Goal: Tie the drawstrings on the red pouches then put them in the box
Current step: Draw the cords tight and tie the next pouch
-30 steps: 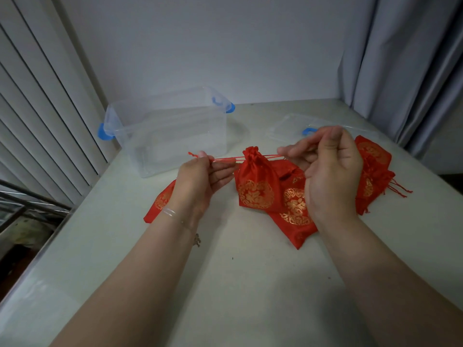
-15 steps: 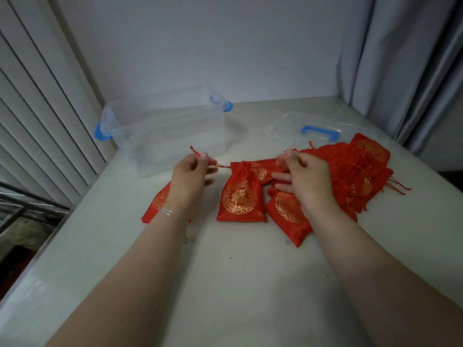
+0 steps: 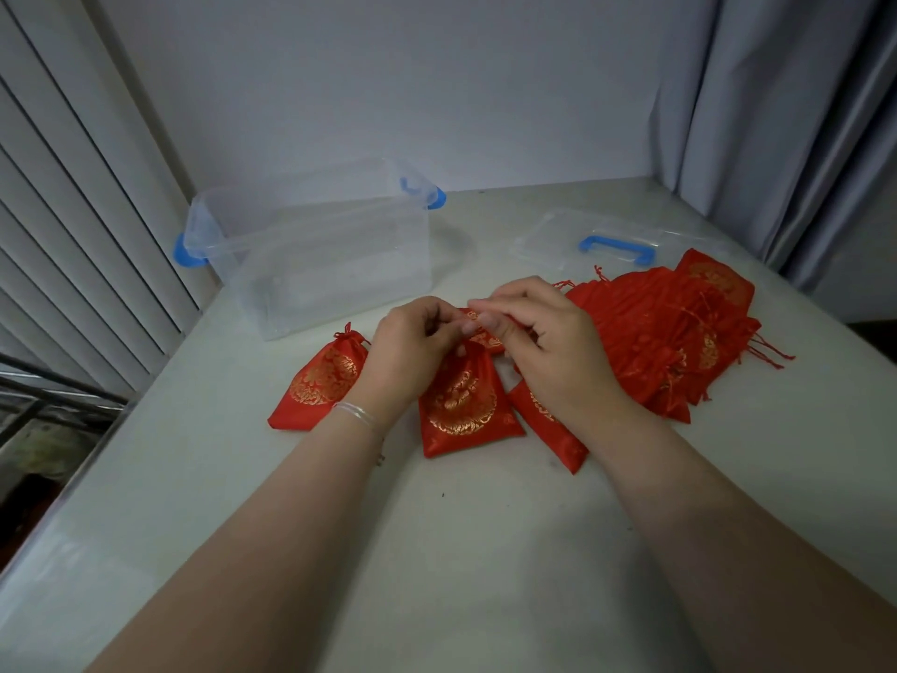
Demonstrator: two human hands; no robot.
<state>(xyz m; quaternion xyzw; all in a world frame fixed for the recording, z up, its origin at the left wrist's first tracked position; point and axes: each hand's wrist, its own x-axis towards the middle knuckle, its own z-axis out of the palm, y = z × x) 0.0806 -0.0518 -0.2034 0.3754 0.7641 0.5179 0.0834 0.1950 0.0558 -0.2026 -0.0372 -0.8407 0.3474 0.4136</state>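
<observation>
Hands (image 3: 485, 342) now together — gold-patterned pouch (image 3: 463, 405)

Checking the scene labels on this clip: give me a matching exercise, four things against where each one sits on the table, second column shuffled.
Things:
1. clear box
2. lid with the blue handle
3. pouch with its neck cinched
4. pile of red pouches

Places:
A. just left of the left hand, lying apart from the others
B. at the far left of the table, open at the top
C. right of the right hand, partly overlapping one another
D. flat on the table behind the pile, at the far right

Pairs: 1-B, 2-D, 3-A, 4-C
</observation>
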